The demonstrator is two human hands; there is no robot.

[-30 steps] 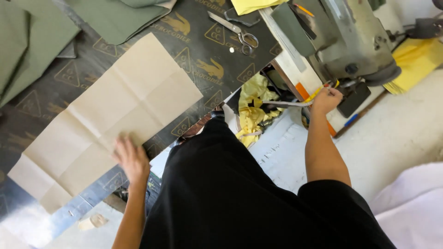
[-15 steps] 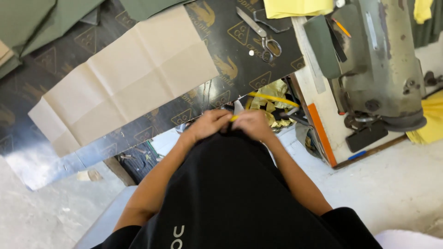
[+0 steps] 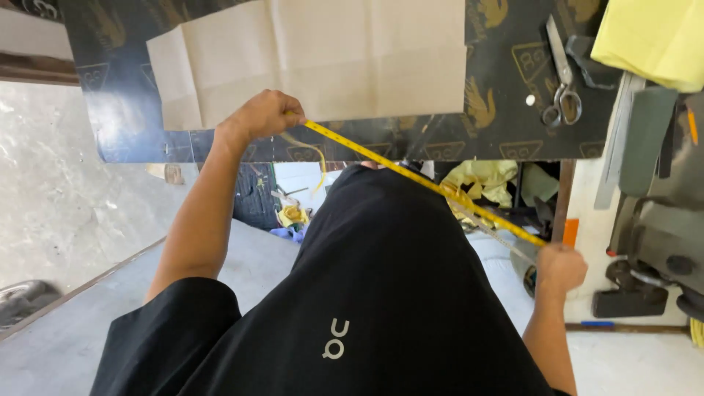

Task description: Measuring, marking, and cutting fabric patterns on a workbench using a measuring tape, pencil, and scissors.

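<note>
Right hand [image 3: 561, 269] fisted on one end of the yellow flexible measuring tape [image 3: 425, 182], low by the black shirt. Half a second ago both hands met at the chest; now they've parted. Left hand [image 3: 262, 115] pinches the other end at the creased tan paper sheet [image 3: 323, 59] on the dark patterned tabletop [image 3: 499, 117]. Tape taut, ready to measure, I judge.

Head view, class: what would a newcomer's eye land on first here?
A yellow measuring tape stretched taut across the black shirt, from the left hand by the table edge to the right hand lower right. Behind it, a creased tan paper sheet lies on the dark table, with scissors beside it.
</note>
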